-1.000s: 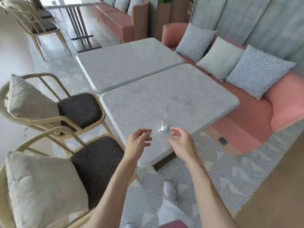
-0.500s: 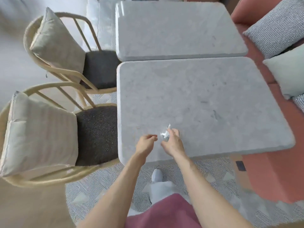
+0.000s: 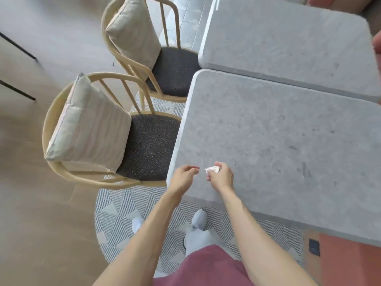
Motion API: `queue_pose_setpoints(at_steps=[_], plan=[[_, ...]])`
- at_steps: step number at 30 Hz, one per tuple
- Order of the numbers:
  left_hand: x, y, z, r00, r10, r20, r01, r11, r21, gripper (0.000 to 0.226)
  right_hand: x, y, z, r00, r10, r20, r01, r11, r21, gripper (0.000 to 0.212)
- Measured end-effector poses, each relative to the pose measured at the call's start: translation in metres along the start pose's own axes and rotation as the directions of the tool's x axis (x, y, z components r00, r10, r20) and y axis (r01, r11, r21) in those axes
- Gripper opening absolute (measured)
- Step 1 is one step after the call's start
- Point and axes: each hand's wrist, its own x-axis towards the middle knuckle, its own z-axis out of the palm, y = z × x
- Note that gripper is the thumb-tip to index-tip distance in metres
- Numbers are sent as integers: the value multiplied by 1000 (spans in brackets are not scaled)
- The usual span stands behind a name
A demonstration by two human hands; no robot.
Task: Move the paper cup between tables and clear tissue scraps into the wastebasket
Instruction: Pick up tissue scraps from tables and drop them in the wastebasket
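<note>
A small white tissue scrap sticks out of my right hand, whose fingers are curled round it just above the near left corner of the grey marble table. My left hand hovers right beside it over the table's left edge, fingers loosely curled and holding nothing. No paper cup and no wastebasket are in view.
A second grey table butts against the first at the back. Two wooden chairs with dark seats and beige cushions stand left of the tables. A striped rug lies under my feet; a pink sofa edge shows lower right.
My right hand reached the scrap on the table and closed round it, lifting it. My view swung left and down over the table corner.
</note>
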Motion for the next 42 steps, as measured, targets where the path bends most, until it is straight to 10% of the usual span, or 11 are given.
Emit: queue_pose_setpoints(at_steps=[11, 20, 34, 42], plan=[[-65, 39, -148, 924, 224, -310, -323, 892, -317, 24, -103, -139, 86, 915, -397, 73, 347, 866, 361, 8], [-156, -33, -339, 789, 297, -538, -556, 718, -419, 34, -270, -197, 237, 653, -681, 331, 570, 730, 378, 16], [-313, -239, -537, 449, -65, -891, -805, 403, -435, 26, -492, -181, 470, 119, -605, 787, 656, 643, 395, 13], [-418, -365, -591, 98, -424, -901, -845, 443, -300, 27, -606, -143, 581, -136, -395, 909, 650, 656, 383, 15]])
